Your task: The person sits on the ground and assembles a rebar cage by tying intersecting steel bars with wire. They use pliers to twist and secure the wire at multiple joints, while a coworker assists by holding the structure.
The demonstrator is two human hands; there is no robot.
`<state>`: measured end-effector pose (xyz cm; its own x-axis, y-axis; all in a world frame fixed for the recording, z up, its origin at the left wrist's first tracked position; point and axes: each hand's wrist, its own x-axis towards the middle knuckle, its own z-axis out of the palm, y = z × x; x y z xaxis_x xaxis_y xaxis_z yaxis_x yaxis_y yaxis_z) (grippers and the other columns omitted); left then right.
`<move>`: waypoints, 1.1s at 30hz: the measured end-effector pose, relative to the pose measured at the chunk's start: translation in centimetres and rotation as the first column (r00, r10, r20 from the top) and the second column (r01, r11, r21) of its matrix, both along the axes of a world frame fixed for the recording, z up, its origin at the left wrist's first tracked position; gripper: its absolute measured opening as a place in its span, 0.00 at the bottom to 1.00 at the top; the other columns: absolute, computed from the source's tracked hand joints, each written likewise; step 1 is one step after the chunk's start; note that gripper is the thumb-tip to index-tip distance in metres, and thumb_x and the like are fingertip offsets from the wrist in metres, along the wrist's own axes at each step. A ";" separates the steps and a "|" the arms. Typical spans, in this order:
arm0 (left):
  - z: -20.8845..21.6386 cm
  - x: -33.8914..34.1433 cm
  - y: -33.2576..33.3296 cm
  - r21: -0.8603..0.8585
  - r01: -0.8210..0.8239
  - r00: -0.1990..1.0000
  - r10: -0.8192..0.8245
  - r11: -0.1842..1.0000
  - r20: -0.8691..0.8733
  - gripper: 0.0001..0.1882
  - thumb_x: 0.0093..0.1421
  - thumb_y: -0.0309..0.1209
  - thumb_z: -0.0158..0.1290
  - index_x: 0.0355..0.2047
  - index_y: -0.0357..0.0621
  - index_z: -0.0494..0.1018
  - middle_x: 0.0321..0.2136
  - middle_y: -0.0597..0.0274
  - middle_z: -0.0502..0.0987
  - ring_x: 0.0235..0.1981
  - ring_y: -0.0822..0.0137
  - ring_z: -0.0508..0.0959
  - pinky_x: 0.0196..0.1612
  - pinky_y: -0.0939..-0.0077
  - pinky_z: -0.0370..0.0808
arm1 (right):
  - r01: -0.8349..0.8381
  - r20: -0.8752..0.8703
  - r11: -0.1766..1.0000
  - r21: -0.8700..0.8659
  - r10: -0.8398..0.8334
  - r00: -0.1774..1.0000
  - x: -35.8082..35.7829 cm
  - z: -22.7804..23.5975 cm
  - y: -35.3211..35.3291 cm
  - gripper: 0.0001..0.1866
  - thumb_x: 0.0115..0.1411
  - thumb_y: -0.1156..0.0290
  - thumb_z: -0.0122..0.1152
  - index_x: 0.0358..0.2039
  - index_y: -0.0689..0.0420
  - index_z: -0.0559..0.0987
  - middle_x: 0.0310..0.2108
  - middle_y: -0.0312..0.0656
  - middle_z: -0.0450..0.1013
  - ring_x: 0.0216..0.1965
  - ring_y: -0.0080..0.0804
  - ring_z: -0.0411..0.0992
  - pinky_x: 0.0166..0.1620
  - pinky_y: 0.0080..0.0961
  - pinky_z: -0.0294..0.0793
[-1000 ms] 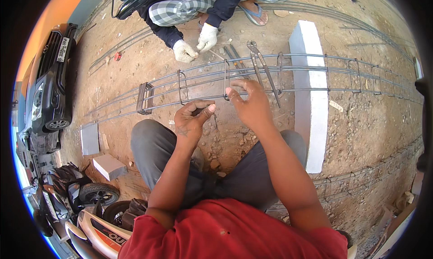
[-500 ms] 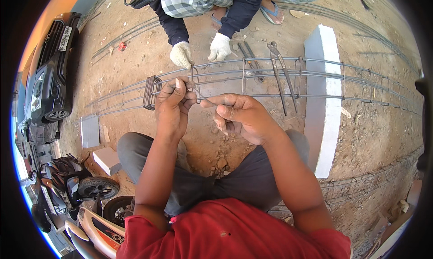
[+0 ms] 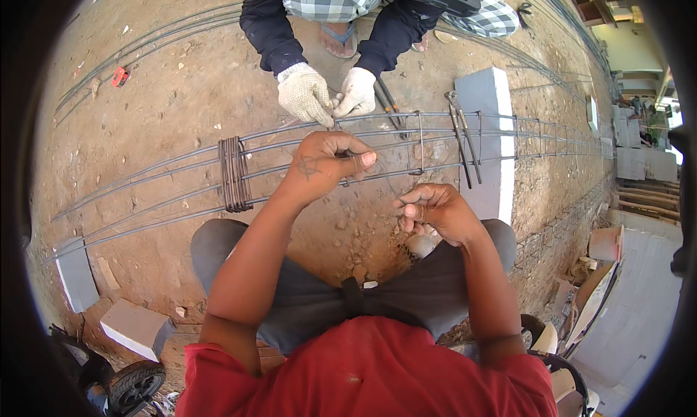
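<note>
A long cage of thin steel rebar (image 3: 290, 169) runs crosswise before me, with a square stirrup (image 3: 420, 142) around its bars. My left hand (image 3: 328, 164) is over the cage, thumb and fingers pinched on a thin tie wire. The wire (image 3: 389, 187) runs toward my right hand (image 3: 435, 212), whose closed fingertips hold its other part on the near side of the bars. Across from me, a co-worker's gloved left hand (image 3: 357, 92) and gloved right hand (image 3: 305, 94) meet at the far bar; what they pinch is hidden.
A bundle of stirrups (image 3: 234, 174) hangs on the bars at left. Long-handled pincers (image 3: 462, 135) lean on the cage beside a pale block (image 3: 488, 177) beneath it. More blocks (image 3: 136, 328) lie at left, and a red tape measure (image 3: 120, 76) lies farther off.
The view has swung, sliding the scene. My left hand has turned over above the bars, and my right has drawn away, nearer me. The co-worker's gloved hands have come together.
</note>
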<state>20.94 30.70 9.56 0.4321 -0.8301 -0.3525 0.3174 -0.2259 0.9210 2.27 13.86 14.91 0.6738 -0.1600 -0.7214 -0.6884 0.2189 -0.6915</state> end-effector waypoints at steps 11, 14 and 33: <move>-2.9 3.1 0.4 -0.103 0.646 0.757 -0.618 0.756 0.213 0.22 0.54 0.43 0.67 0.37 0.33 0.80 0.26 0.55 0.80 0.28 0.67 0.80 0.33 0.76 0.76 | 0.226 -0.154 0.877 -0.425 -0.316 0.936 -2.2 0.9 10.6 0.08 0.63 0.76 0.61 0.41 0.66 0.79 0.26 0.40 0.77 0.24 0.22 0.73 0.31 0.20 0.74; -2.3 2.9 1.1 -0.136 0.685 0.728 -0.664 0.716 0.167 0.23 0.57 0.45 0.64 0.37 0.34 0.81 0.25 0.58 0.80 0.27 0.69 0.80 0.32 0.76 0.77 | 0.162 -0.233 0.816 -0.555 -0.340 0.911 -1.9 2.3 11.4 0.07 0.62 0.76 0.62 0.38 0.67 0.79 0.28 0.38 0.78 0.28 0.19 0.72 0.32 0.19 0.72; -3.0 5.5 8.0 0.044 0.612 0.789 -0.613 0.790 0.041 0.22 0.61 0.48 0.60 0.32 0.37 0.82 0.19 0.64 0.77 0.24 0.71 0.78 0.30 0.76 0.75 | 0.208 -0.920 0.973 0.100 0.011 0.392 -25.9 11.4 24.6 0.20 0.53 0.56 0.65 0.38 0.59 0.83 0.37 0.52 0.80 0.41 0.44 0.80 0.47 0.37 0.78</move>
